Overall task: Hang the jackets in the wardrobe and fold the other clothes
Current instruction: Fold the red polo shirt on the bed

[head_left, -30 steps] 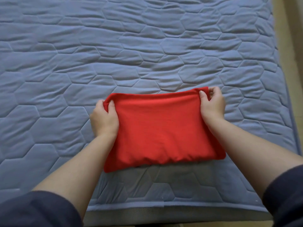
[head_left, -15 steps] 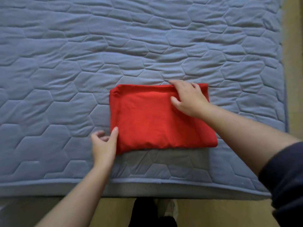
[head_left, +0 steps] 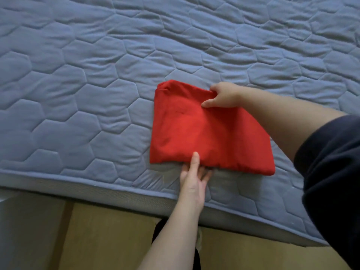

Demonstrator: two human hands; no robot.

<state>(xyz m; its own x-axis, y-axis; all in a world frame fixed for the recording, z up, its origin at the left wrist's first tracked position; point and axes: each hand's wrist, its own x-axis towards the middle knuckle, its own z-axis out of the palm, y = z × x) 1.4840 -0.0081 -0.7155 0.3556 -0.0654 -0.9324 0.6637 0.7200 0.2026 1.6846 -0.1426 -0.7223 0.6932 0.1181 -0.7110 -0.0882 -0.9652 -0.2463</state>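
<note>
With the folded red garment [head_left: 204, 133] near the bed's [head_left: 78, 94] front edge, right hand [head_left: 224, 95] pinching its far edge, left hand [head_left: 191, 178] thumb atop the near edge, fingers [head_left: 206, 173] seemingly tucked beneath, folding looks done; next, lift it level.

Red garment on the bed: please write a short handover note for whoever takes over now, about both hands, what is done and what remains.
Left hand: pinches the near edge of the folded red garment, thumb on top, fingers under.
Right hand: grips its far edge.
The garment lies on the blue mattress, near its front edge.
Done: this piece looks folded.
Left: probably lift it and put it away; no jackets or other clothes in view.
</note>
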